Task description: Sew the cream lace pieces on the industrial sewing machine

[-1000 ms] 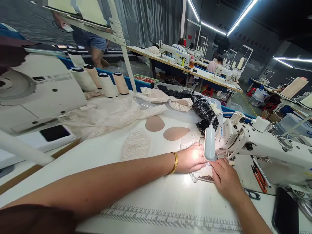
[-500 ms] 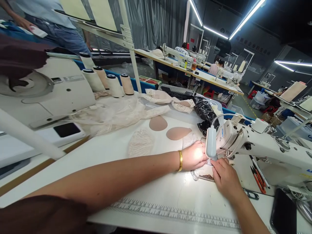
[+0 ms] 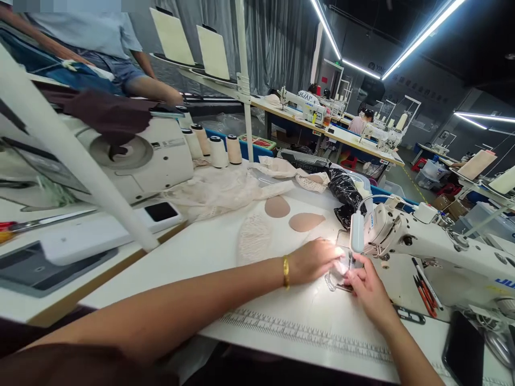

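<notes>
Now, on the white table [image 3: 306, 313], my left hand [image 3: 316, 260] lies flat, fingers together, on a small lace piece [image 3: 336, 280] beneath the sewing machine [image 3: 422, 249] head. My right hand [image 3: 368, 289] curls its fingers at the piece's edge; I cannot tell if they pinch it.

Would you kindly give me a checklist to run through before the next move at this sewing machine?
1. Left hand and right hand on the fabric piece: ok.
2. Fabric piece flat under the needle: cannot tell, glare and lamp hide it.
3. Lamp lit over the work: ok.
4. Fingertips away from the needle: cannot tell.
5. Tan cups lying apart from the hands: ok.
</notes>
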